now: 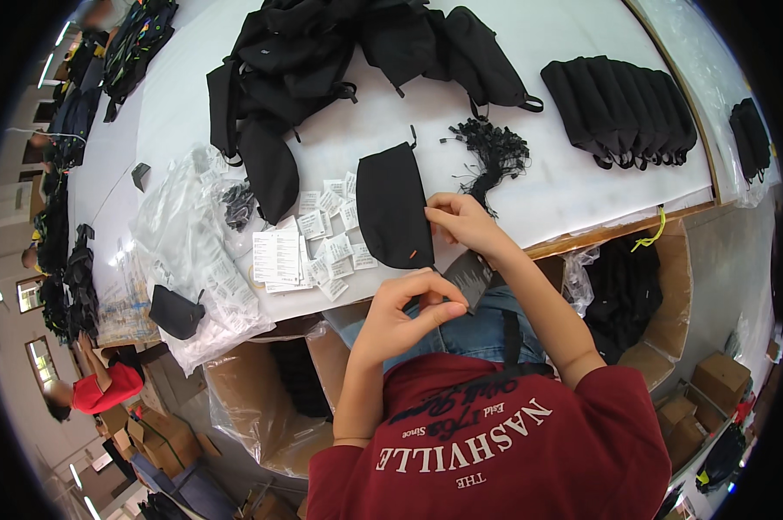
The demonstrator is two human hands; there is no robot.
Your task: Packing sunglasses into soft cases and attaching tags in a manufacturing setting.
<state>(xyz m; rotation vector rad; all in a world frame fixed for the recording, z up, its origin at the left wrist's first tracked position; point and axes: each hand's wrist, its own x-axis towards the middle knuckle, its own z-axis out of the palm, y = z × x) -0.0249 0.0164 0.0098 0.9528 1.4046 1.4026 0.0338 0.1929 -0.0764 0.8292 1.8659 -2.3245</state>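
Observation:
A black zippered pouch (393,208) lies flat on the white table in front of me, with a small orange mark near its lower end. Just below it, my left hand (413,314) is curled, thumb and forefinger pinching at the edge of a dark grey tag (473,279) with a lighter pattern. My right hand (467,227) is beside the pouch's right edge, its thumb and forefinger pressed together; whatever is between them is too small to make out. White printed labels (279,256) are spread left of the pouch, and a bunch of black cords (492,156) lies beyond my right hand.
A heap of black pouches (296,61) covers the table's far side; a neat row of them (621,113) lies right. Clear plastic bags (192,234) and a small black pouch (176,312) are at left. Open cartons (660,286) stand below the table edge. A person in red (110,381) is farther left.

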